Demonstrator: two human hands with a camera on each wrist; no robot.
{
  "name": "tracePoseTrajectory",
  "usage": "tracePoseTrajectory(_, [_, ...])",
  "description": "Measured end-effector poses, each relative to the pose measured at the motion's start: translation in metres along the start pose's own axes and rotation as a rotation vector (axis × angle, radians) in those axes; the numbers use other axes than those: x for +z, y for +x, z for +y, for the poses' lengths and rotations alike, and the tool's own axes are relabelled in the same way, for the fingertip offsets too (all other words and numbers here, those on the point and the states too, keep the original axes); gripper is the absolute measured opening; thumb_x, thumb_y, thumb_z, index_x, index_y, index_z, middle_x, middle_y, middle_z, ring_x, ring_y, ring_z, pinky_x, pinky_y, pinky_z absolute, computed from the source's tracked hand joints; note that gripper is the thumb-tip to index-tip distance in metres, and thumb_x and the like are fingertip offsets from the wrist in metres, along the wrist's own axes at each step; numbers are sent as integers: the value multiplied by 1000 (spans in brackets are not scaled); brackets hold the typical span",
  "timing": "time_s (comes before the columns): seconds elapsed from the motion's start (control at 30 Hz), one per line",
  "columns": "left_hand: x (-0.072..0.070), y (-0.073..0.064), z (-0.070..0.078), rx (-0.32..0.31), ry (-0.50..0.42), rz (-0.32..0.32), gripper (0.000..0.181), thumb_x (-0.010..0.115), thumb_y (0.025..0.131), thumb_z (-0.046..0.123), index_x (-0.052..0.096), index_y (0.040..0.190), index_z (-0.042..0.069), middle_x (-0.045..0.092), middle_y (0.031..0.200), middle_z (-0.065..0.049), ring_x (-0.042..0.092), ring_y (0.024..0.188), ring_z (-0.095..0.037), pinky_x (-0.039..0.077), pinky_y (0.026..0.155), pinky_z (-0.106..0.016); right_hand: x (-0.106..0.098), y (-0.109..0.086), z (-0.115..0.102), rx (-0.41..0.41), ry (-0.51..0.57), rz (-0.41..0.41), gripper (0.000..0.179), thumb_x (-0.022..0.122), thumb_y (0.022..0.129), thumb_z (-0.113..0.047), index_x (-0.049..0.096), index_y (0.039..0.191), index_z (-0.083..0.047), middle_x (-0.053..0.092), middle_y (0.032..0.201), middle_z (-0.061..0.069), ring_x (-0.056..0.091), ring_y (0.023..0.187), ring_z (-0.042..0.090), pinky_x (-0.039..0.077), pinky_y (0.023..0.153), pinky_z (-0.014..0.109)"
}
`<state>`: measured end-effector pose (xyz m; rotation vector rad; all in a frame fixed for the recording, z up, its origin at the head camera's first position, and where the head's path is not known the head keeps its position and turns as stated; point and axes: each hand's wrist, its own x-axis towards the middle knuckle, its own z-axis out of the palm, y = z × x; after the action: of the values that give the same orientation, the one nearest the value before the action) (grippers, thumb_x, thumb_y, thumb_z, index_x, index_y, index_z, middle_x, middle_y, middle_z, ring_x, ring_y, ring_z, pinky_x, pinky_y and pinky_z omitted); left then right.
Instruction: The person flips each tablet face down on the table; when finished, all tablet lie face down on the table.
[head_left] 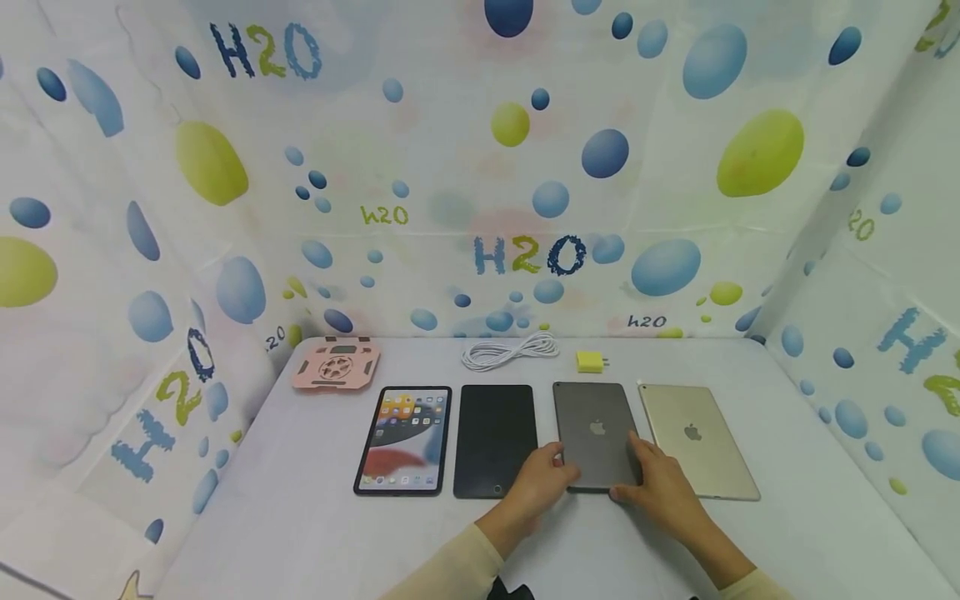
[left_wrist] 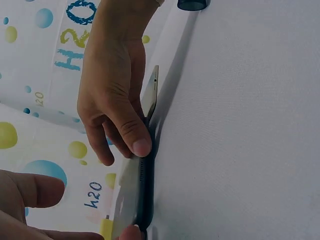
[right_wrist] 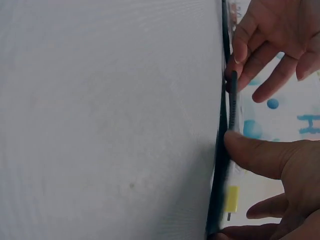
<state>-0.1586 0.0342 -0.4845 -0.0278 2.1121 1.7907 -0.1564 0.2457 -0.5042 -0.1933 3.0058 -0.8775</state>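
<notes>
Both hands are at a dark grey tablet (head_left: 592,433) lying back side up, its apple logo in the middle. My left hand (head_left: 534,487) holds it by the lower left edge, thumb over the back. The right hand (head_left: 663,487) grips the lower right corner, with the thumb at the bottom edge and the fingers along the right side. In the right wrist view the tablet's thin edge (right_wrist: 233,107) runs between the two hands. To the left lies a black-screened tablet (head_left: 495,433); to the right, a gold tablet (head_left: 697,442), logo up.
A tablet with a lit home screen (head_left: 405,442) lies at the left of the row. Behind the row are a pink flat stand-like item (head_left: 337,363), a coiled white cable (head_left: 510,351) and a yellow charger plug (head_left: 590,362). A patterned curtain (head_left: 450,167) surrounds the white table (head_left: 300,517).
</notes>
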Motion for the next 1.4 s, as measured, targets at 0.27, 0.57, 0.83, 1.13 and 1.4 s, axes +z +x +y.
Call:
tracePoseTrajectory(0.27, [1,-2,1,-9,12,-28,63,64,93,19,45,150,0,54,140,-27,53,129,-47,45,103,-64,1,-1,2,-26,-46,16,87,86,78,-17,41,144,18,51,139,39,53,121,59,44,102,64])
tracePoseTrajectory(0.57, [-7,-2,-4,10,-47,-72,65,65,94,21,42,152,1,53,144,-28,60,122,-45,48,102,-61,0,1,2,-18,-41,7,83,85,78,-15,43,142,18,51,140,38,53,120,58,44,103,63])
tracePoseTrajectory(0.83, [-17,-5,-17,65,-133,-134,54,62,96,14,49,147,0,61,138,-21,63,121,-31,54,98,-46,-3,-8,1,-9,-43,17,81,83,81,-17,43,145,14,48,144,36,49,124,57,43,102,66])
tracePoseTrajectory(1.13, [-85,-28,-23,206,-155,22,42,56,102,14,55,139,-5,65,130,-24,63,120,-37,56,95,-38,9,-8,-59,-116,121,-47,86,85,82,-22,41,153,-1,44,154,22,40,141,48,34,111,67])
tracePoseTrajectory(1.4, [-134,-54,-35,83,-107,230,45,53,102,13,52,145,2,54,147,-21,51,136,-37,47,109,-50,40,4,-90,-3,533,-180,88,86,79,-19,42,155,-13,42,155,19,49,135,46,49,102,58])
